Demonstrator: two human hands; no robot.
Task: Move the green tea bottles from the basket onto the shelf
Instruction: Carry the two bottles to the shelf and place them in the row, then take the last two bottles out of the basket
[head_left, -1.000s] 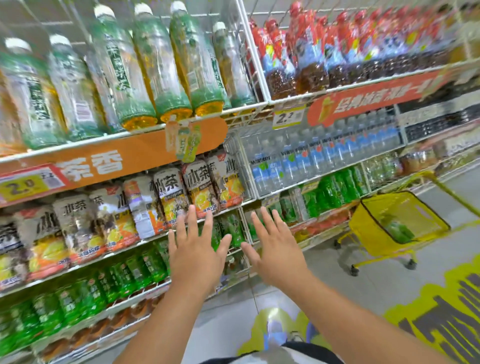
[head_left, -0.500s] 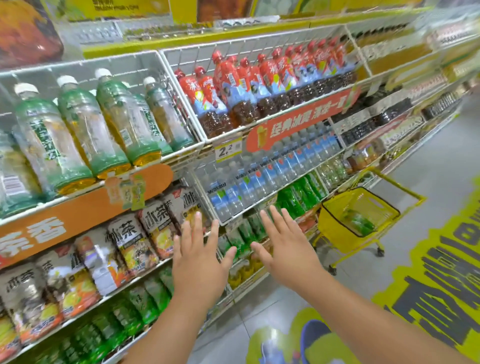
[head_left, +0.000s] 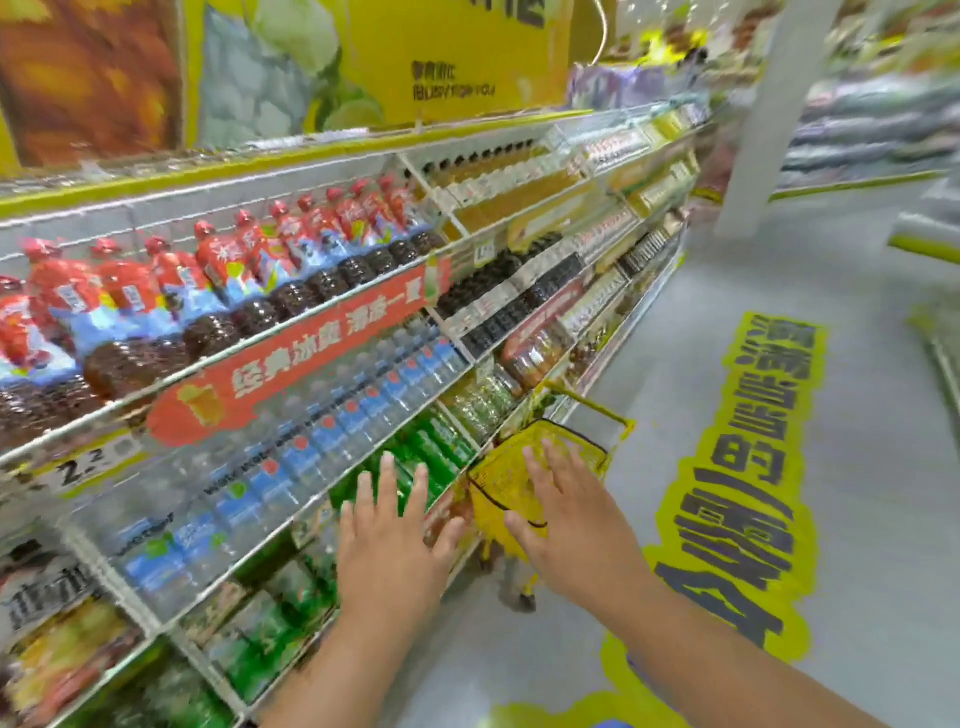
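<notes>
Two bare forearms in view, no sleeves, watch or rings visible. Left hand (head_left: 389, 540) and right hand (head_left: 569, 519) ungloved, nails short. Motion blur softens finer detail.

Yellow plastic mesh basket (head_left: 498, 483), white wire shelf (head_left: 311, 332), glossy smooth floor (head_left: 857, 467)

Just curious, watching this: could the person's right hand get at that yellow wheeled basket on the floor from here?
Probably yes. The open right hand points towards the yellow mesh shopping basket with nothing visible between them, though it may be beyond arm's length.
</notes>
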